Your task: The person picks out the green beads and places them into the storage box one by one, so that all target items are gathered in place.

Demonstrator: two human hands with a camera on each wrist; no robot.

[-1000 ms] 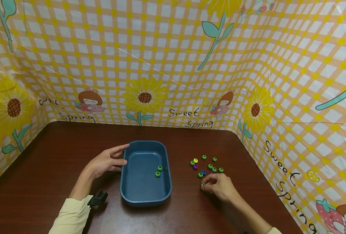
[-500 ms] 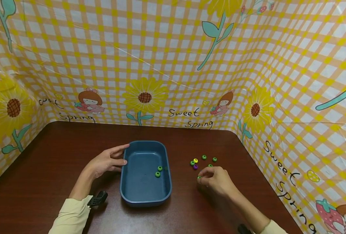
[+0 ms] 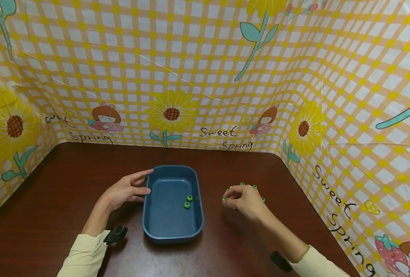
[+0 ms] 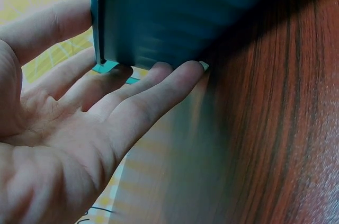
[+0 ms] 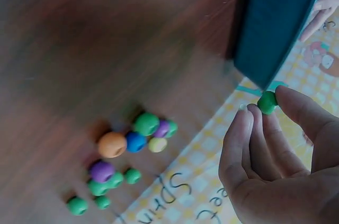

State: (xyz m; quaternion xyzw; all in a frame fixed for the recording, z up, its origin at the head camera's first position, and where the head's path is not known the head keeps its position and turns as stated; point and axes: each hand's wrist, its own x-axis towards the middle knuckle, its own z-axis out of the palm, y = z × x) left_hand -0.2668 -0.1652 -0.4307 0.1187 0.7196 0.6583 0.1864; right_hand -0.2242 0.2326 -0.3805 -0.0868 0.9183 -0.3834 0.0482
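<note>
My right hand (image 3: 245, 202) is raised over the table between the bin and the loose beads. It pinches a green bead (image 5: 267, 102) between thumb and fingertip, clear in the right wrist view. On the left, my left hand (image 3: 124, 191) touches the side of the blue rectangular bin (image 3: 168, 221). In the left wrist view its fairly straight fingers (image 4: 143, 102) lie against the bin's outer wall. Inside the bin, near its right wall, sit two green beads: one bead (image 3: 189, 198) slightly behind the other bead (image 3: 187, 205).
Loose beads lie on the brown table (image 3: 97, 165) right of the bin, partly hidden by my right hand in the head view. The right wrist view shows several green ones, an orange bead (image 5: 112, 145), a blue bead (image 5: 136, 141), purple and yellow. Checked cloth (image 3: 205, 77) encloses the back and sides.
My right hand has lifted the green bead from the table's front right and moved up and left toward the bin. The left hand and bin have stayed in place.
</note>
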